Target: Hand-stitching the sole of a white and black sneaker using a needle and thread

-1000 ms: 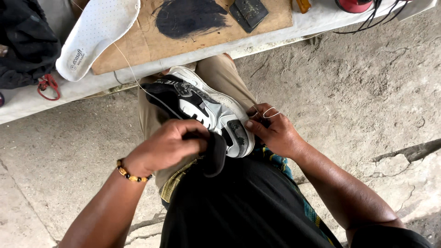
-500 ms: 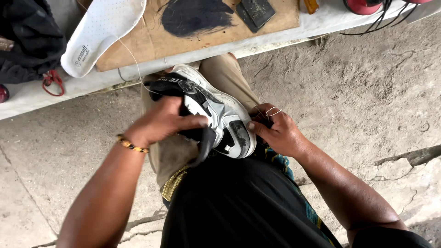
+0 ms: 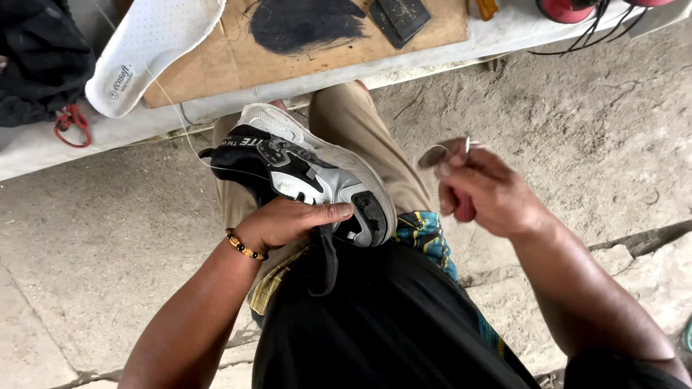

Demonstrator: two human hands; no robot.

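- Sneaker (image 3: pixel 310 173), black, grey and white, lies on its side across the person's lap, resting on a thigh in tan trousers, toe end toward the person and heel toward the tabletop.
- Its upper mixes dark mesh with smooth pale panels; the sole edge is thick, white and rounded.
- Left hand (image 3: pixel 288 222) lies flat on the shoe's near side, fingers pressed together and stretched over the upper, pinning it down. A beaded bracelet (image 3: pixel 244 246) of amber and dark beads circles that wrist.
- A dark strap or tongue (image 3: pixel 326 263) hangs from under the left hand onto the black garment covering the lap.
- Right hand (image 3: pixel 490 191) is raised to the right of the shoe, apart from it, fingers curled tight around a small red-handled tool (image 3: pixel 463 205); a thin metal tip shows above the knuckles, blurred.
- A fine pale thread (image 3: pixel 189 137) runs from the shoe's heel area up toward the tabletop.
- Tabletop (image 3: pixel 238 104), pale and worn, crosses the upper part of the view, just beyond the knee.
- On it lie a white perforated insole (image 3: pixel 155 50), a brown board with a black smear (image 3: pixel 303 25), a dark flat block (image 3: pixel 400 18) and a heap of black fabric (image 3: pixel 36 65) with a red cord.
- The floor (image 3: pixel 94 238) is rough grey concrete with cracks.
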